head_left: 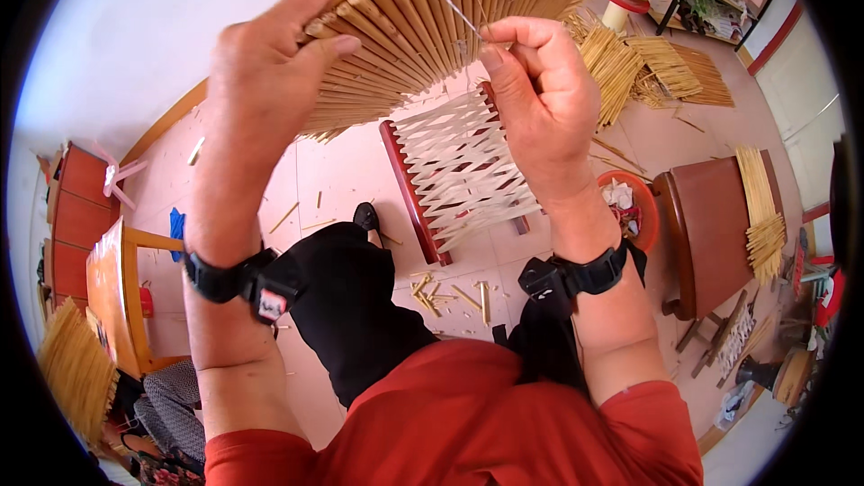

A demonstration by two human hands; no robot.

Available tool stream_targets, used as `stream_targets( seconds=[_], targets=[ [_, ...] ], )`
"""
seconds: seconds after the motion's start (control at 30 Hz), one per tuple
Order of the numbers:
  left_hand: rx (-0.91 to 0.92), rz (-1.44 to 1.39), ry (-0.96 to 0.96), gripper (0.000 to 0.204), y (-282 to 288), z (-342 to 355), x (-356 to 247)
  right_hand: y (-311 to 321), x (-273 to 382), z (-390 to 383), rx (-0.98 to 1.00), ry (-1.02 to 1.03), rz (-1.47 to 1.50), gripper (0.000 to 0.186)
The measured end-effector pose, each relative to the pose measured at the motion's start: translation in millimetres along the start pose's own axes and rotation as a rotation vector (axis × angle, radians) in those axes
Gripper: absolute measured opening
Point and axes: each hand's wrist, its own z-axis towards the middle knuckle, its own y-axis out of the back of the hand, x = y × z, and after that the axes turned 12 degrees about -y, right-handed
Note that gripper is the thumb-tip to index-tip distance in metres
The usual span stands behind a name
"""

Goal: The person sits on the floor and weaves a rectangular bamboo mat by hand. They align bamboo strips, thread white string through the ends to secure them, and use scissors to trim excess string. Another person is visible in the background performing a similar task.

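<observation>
My left hand (265,72) is closed on the edge of a curved fan of thin golden reed or bamboo sticks (405,27), thumb on its face, holding it raised at the top of the view. My right hand (544,103) pinches a thin pale needle-like rod (450,3) with thumb and index finger against that fan, beside a fine strand. Below the fan stands a low red-framed stool (405,184) with a white woven strap seat.
Bundles of sticks (612,72) lie back right. A red bin (639,225) and brown stool (706,243) stand right, a wooden chair (108,288) left, beside a patterned-clad leg of another person (171,409). Stick scraps (463,297) litter the floor.
</observation>
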Motion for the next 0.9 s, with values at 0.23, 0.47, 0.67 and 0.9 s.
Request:
stream_targets(
  seconds=[0.23, 0.47, 0.67, 0.9],
  targets=[
    [0.261, -0.178, 0.016, 0.037, 41, 14, -49, 5, 50, -19, -0.011, 0.053, 0.136, 0.013],
    [0.441, -0.020, -0.024, 0.036, 26, 45, -43, 22, 51, -16, -0.058, -0.140, 0.005, 0.017],
    [0.235, 0.230, -0.211, 0.040, -6, 49, -42, 36, 53, -4, -0.095, -0.120, -0.093, 0.025],
    [0.270, 0.403, -0.024, 0.033, -18, 53, -65, 45, 55, 2, -0.098, 0.024, -0.203, 0.028]
  ],
)
